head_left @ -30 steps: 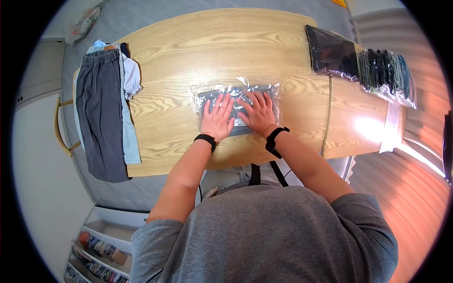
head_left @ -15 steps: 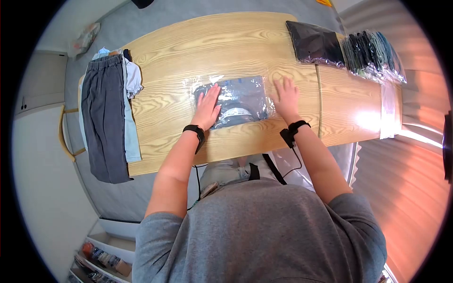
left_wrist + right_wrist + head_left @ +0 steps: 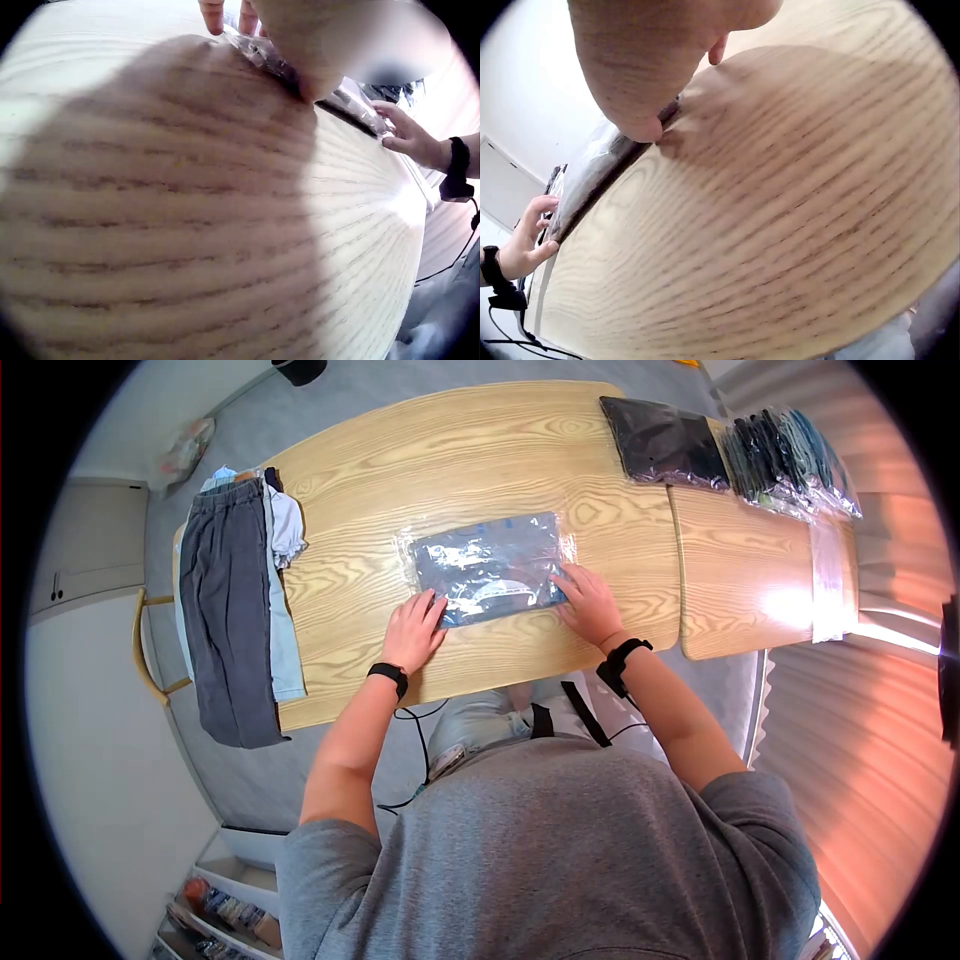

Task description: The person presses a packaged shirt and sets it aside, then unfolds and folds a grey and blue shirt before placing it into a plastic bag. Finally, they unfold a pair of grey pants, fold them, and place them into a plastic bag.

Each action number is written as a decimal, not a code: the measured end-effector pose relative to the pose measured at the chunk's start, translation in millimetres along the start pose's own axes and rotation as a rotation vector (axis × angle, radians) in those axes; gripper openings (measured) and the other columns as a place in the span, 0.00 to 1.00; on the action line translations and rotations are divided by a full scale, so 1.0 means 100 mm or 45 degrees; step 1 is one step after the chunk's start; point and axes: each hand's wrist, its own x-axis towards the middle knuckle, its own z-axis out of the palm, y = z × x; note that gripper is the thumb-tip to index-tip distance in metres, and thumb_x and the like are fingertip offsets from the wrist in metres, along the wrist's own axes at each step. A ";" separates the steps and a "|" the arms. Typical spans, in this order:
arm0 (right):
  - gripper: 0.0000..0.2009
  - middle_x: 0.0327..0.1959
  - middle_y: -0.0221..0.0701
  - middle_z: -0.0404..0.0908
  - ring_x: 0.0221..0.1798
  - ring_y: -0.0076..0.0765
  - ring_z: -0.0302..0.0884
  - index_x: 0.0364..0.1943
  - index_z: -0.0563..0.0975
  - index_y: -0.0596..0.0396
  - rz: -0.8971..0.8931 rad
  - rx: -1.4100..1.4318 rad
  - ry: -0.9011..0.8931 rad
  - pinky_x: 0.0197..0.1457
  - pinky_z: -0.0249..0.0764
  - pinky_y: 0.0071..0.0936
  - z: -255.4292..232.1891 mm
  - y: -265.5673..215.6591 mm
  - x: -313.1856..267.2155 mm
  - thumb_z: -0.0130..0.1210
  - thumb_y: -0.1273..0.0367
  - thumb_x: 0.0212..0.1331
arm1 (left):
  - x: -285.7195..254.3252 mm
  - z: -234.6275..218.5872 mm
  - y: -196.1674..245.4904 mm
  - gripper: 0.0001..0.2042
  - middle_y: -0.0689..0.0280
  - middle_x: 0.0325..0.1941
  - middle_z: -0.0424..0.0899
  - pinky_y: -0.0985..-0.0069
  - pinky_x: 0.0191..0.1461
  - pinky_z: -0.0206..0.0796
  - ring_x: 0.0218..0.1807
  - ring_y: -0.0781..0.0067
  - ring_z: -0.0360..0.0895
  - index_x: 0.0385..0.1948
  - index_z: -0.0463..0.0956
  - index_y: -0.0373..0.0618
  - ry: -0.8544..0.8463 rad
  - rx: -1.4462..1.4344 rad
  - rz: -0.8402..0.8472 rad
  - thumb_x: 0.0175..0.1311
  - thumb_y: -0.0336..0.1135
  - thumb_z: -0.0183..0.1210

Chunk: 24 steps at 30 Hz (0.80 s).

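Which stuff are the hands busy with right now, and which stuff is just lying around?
In the job:
left hand, at the near left corner
right hand, at the right end
folded clothing in a clear bag
table, under it

Seemingly just lying about:
dark grey trousers
white ruffled garment
black bagged bundle
row of bagged clothes

The person wore a heathered grey short-sleeved top, pale trousers, black straps near the waist, and black wristbands carrying boxy black modules with thin black cables
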 end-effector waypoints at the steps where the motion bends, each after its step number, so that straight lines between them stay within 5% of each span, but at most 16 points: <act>1: 0.26 0.56 0.35 0.70 0.58 0.44 0.67 0.51 0.72 0.50 0.025 0.033 -0.015 0.59 0.66 0.38 0.01 0.01 0.01 0.63 0.68 0.42 | 0.00 0.03 -0.02 0.20 0.59 0.55 0.71 0.65 0.56 0.62 0.56 0.60 0.68 0.46 0.71 0.43 0.031 0.048 0.031 0.52 0.38 0.61; 5: 0.25 0.58 0.38 0.69 0.59 0.46 0.68 0.49 0.71 0.53 0.027 0.205 0.016 0.58 0.66 0.38 0.11 0.13 0.00 0.62 0.70 0.41 | 0.07 0.05 -0.14 0.18 0.59 0.49 0.76 0.63 0.54 0.63 0.49 0.58 0.73 0.48 0.70 0.43 0.120 -0.060 0.077 0.54 0.34 0.59; 9: 0.24 0.57 0.38 0.71 0.59 0.45 0.68 0.49 0.72 0.52 0.131 0.287 -0.025 0.60 0.65 0.39 -0.02 0.12 0.05 0.61 0.71 0.41 | 0.26 -0.25 -0.19 0.12 0.59 0.31 0.80 0.64 0.48 0.65 0.36 0.57 0.76 0.42 0.74 0.43 -0.034 -0.116 0.046 0.57 0.34 0.55; 13: 0.15 0.44 0.37 0.79 0.48 0.42 0.75 0.40 0.77 0.54 0.146 0.420 0.114 0.51 0.70 0.33 -0.27 0.11 0.28 0.62 0.69 0.44 | 0.48 -0.78 -0.21 0.07 0.55 0.25 0.79 0.64 0.39 0.66 0.30 0.52 0.75 0.34 0.76 0.45 -0.010 -0.321 -0.076 0.60 0.36 0.53; 15: 0.12 0.37 0.36 0.81 0.42 0.39 0.78 0.35 0.78 0.56 0.247 0.543 0.140 0.47 0.72 0.29 -0.61 0.04 0.49 0.62 0.67 0.45 | 0.61 -1.09 -0.21 0.09 0.57 0.25 0.78 0.71 0.37 0.66 0.31 0.61 0.75 0.34 0.76 0.41 -0.204 -0.599 -0.433 0.62 0.37 0.51; 17: 0.11 0.26 0.34 0.80 0.31 0.30 0.77 0.30 0.79 0.57 0.501 0.699 -0.260 0.38 0.71 0.23 -0.99 -0.01 0.72 0.62 0.64 0.48 | 0.70 -1.31 -0.36 0.10 0.61 0.25 0.78 0.74 0.36 0.65 0.30 0.67 0.73 0.33 0.76 0.40 -0.328 -0.736 -0.402 0.62 0.37 0.50; 18: 0.12 0.22 0.30 0.77 0.29 0.22 0.73 0.30 0.79 0.58 0.456 0.654 -0.495 0.35 0.68 0.21 -1.06 0.12 0.79 0.62 0.63 0.49 | 0.72 -1.36 -0.43 0.11 0.65 0.24 0.77 0.78 0.35 0.63 0.29 0.73 0.71 0.33 0.76 0.39 -0.453 -0.874 -0.378 0.62 0.37 0.50; 21: 0.12 0.21 0.27 0.77 0.28 0.21 0.73 0.26 0.78 0.59 0.478 1.021 -0.799 0.33 0.68 0.20 -1.30 0.08 0.92 0.61 0.62 0.51 | 0.74 -1.33 -0.52 0.11 0.73 0.25 0.75 0.81 0.33 0.61 0.29 0.81 0.68 0.30 0.77 0.39 -0.724 -1.200 -0.544 0.61 0.38 0.51; 24: 0.14 0.24 0.27 0.78 0.27 0.19 0.74 0.31 0.77 0.60 0.611 1.174 -0.984 0.32 0.69 0.18 -0.83 0.37 0.89 0.60 0.60 0.54 | 0.76 -0.87 -0.66 0.11 0.76 0.25 0.74 0.84 0.31 0.59 0.27 0.83 0.66 0.30 0.78 0.43 -0.803 -1.254 -0.683 0.61 0.40 0.52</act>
